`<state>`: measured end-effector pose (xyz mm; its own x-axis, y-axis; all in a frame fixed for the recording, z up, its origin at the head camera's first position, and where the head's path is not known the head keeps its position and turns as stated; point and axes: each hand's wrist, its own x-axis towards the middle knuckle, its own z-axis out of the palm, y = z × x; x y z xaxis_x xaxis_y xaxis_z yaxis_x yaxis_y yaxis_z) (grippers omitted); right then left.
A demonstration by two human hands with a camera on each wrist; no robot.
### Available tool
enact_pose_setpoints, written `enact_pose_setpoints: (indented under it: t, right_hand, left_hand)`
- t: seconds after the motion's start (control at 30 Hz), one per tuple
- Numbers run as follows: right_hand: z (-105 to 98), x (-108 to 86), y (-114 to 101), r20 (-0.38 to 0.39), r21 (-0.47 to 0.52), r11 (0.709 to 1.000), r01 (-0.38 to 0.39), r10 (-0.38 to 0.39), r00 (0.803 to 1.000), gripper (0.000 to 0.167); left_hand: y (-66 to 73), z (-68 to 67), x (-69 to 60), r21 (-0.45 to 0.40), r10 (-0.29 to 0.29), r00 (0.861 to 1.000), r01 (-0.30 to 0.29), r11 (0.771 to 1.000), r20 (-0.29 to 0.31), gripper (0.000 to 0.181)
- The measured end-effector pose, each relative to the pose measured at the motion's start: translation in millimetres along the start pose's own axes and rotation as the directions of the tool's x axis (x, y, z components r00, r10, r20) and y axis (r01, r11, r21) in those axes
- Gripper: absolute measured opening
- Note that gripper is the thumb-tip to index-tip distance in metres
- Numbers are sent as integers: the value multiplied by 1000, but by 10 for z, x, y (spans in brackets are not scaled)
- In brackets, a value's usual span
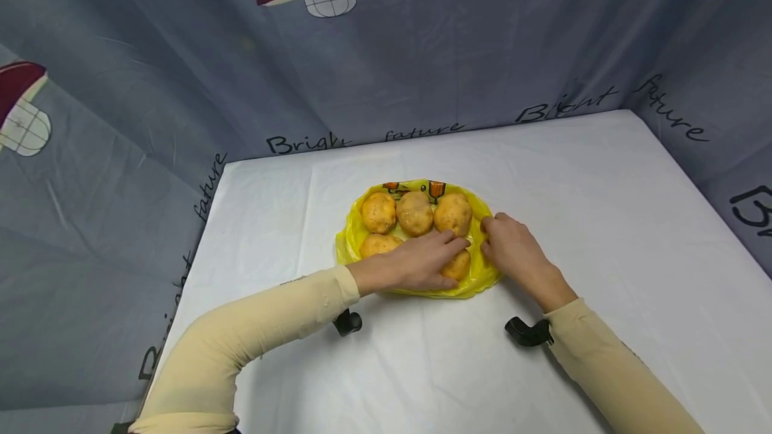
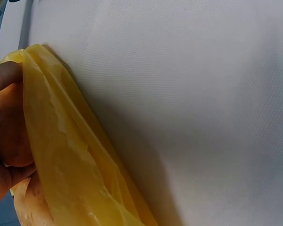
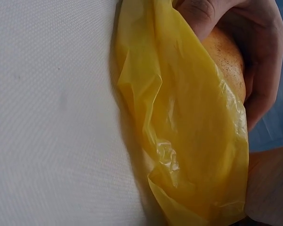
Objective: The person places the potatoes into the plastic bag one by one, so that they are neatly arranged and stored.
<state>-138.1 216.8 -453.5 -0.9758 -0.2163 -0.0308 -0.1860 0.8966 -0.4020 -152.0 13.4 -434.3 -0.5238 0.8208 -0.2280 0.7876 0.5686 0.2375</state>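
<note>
My left hand (image 1: 416,261) reaches over a yellow plastic bag (image 1: 479,273) and grips a potato (image 1: 458,265) at its near right side. In the left wrist view, the thumb and a finger lie on either side of that potato (image 2: 12,127). Three potatoes stand in a row along the bag's far side, the middle one (image 1: 415,213) duller than the others. Another potato (image 1: 380,244) lies near left, partly covered by my left hand, which hides what lies beneath it. My right hand (image 1: 519,250) pinches the bag's right rim with curled fingers.
The bag rests on a table with a white cloth (image 1: 289,220). Grey curtains (image 1: 458,52) printed with lamps and lettering hang behind and at both sides. A black wrist mount (image 1: 528,332) juts from the right sleeve, another (image 1: 348,321) from the left.
</note>
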Motion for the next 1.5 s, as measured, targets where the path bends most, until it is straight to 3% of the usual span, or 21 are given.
enact_pose_setpoints:
  t: [0.27,0.43,0.67,0.87,1.0,1.27,1.5]
  right_hand:
    - [-16,19,9,10,-5,1000,4,-4,1000,18]
    - [-42,27,21,15,-10,1000,2,-2,1000,19]
    - [-80,73,48,6,-22,1000,0,0,1000,22]
    - [-97,117,81,1,-37,999,-12,12,1000,30]
    - [-149,134,79,-9,-45,999,-27,26,1000,33]
    - [-360,143,21,-73,-40,999,-20,17,997,41]
    - [-435,107,95,-146,-33,997,72,-76,986,58]
  left_hand:
    - [-50,-60,-36,-47,-5,1000,4,999,-16,76]
    - [-101,-188,-83,-83,3,999,-7,997,-52,74]
    - [-243,-434,-180,-74,-67,993,60,995,-99,75]
    - [-394,-592,-339,-84,-119,979,106,991,-163,77]
    - [-497,-669,-483,-97,-178,958,159,982,-226,75]
    - [-730,-675,-822,-140,-322,894,292,946,-311,75]
    - [-876,-574,-1119,-135,-441,815,423,896,-376,80]
